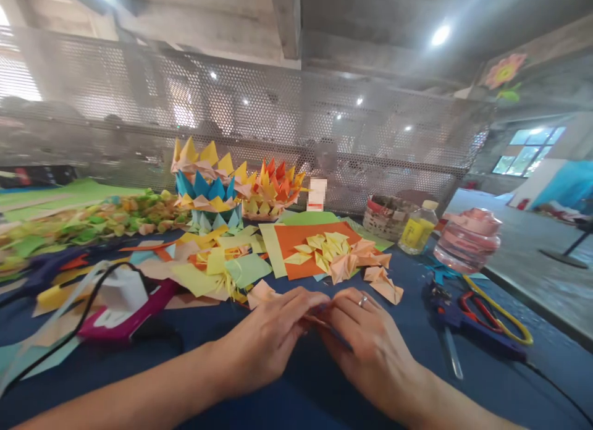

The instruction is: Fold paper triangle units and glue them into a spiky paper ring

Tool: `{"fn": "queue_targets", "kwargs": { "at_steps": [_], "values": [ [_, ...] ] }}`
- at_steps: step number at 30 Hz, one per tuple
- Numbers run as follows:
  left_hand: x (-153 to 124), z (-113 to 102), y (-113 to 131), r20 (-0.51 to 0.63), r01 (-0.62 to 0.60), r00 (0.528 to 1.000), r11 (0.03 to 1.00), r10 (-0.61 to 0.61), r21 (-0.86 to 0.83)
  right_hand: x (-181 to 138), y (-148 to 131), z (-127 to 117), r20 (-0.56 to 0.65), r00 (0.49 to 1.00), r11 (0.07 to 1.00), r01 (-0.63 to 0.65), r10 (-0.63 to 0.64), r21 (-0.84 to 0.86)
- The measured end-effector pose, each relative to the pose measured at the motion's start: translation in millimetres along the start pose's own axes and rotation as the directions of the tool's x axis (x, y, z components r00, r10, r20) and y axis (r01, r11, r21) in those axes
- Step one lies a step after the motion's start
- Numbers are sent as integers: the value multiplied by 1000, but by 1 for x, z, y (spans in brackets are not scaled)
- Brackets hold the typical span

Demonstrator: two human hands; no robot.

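My left hand and my right hand meet low over the dark blue table, fingers closed together. Between the fingertips shows the edge of a small pinkish folded paper; most of it is hidden. The right hand wears a ring. Just beyond the hands lie folded peach paper pieces and a cluster of folded yellow paper pieces on an orange sheet. A peach paper lies close to the left hand's knuckles.
Behind stand paper-petal pieces in blue and orange. A magenta power strip is on the left. Right are a hot glue gun, scissors, a yellow-liquid bottle and a pink bottle.
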State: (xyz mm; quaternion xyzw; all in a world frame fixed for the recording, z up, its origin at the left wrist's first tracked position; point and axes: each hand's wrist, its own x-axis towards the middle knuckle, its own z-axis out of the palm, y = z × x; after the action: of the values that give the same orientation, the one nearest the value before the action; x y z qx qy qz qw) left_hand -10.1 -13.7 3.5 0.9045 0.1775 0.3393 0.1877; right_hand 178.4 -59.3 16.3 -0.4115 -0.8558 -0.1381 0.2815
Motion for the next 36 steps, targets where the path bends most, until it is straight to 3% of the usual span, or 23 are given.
{"fn": "queue_targets", "kwargs": {
  "at_steps": [3, 8, 12, 17, 21, 26, 32, 36],
  "values": [
    [-2, 1, -4, -39, 14, 999, 1000, -13, 20, -1, 1, -5, -6, 999, 999, -34, 34, 18],
    [-2, 0, -9, -134, 97, 986, 995, -96, 0, -1, 3, -12, -130, 989, 997, -60, 66, 51],
    [-2, -1, -9, -110, 110, 988, 993, -105, 39, 0, 4, -13, -169, 985, 999, 28, -23, 27],
    [-6, 0, -5, -102, 163, 982, 985, -157, 63, 1, 3, -10, -140, 990, 999, 23, -17, 41],
    [-6, -2, -1, -102, 71, 993, 996, -66, 46, -1, 6, -7, -132, 991, 998, 17, -9, 55],
    [-4, -6, -3, 0, -89, 996, 996, 89, 31, -1, 7, -8, -112, 993, 997, 36, -27, 74],
    [-2, -6, -5, 7, -43, 999, 999, 43, -5, 0, 2, -11, -63, 998, 997, 20, -16, 71],
    [0, -7, -6, -34, -28, 999, 999, 29, 24, 4, 1, -29, -58, 997, 992, -46, 53, 121]
  ]
}}
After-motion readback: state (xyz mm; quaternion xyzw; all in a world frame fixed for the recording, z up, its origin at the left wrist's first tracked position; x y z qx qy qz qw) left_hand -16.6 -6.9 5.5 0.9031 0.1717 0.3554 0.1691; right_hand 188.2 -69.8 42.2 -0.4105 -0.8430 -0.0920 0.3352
